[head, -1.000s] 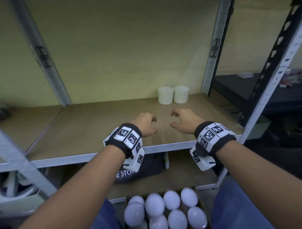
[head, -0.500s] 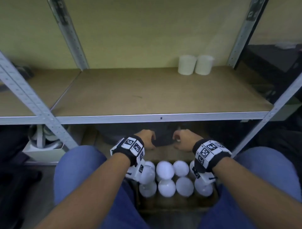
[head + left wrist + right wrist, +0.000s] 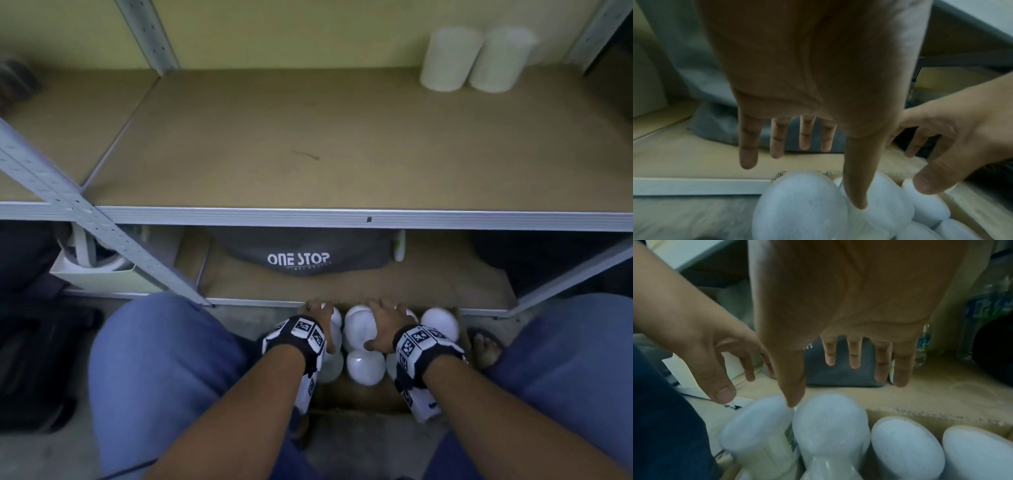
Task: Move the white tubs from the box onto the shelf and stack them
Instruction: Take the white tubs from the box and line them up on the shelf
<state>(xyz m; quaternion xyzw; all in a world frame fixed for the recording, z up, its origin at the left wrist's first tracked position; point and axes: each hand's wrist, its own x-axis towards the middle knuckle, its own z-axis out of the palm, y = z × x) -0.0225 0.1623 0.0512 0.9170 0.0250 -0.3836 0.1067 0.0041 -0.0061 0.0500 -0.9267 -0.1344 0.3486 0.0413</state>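
Note:
Several white tubs (image 3: 364, 366) stand upright in a cardboard box (image 3: 363, 401) on the floor between my knees. My left hand (image 3: 320, 313) hovers over the box's left-hand tubs (image 3: 797, 207), fingers straight and spread, thumb tip down between two tubs. My right hand (image 3: 382, 320) reaches over a middle tub (image 3: 830, 423) with straight fingers (image 3: 902, 374), its thumb pointing down between that tub and its left neighbour (image 3: 758, 426). Neither hand holds anything. Two more white tubs (image 3: 448, 58) stand side by side at the back right of the brown shelf (image 3: 308, 144).
A grey bag (image 3: 301, 257) lettered ONE STOP lies on the lower shelf just behind the box. The shelf's metal front rail (image 3: 342, 217) runs above my hands, and a slanted metal upright (image 3: 85, 219) stands to the left. A bare foot (image 3: 484, 349) is right of the box.
Both hands have dropped from above the shelf board to the box on the floor and spread open over the tubs. My head has tilted down with them.

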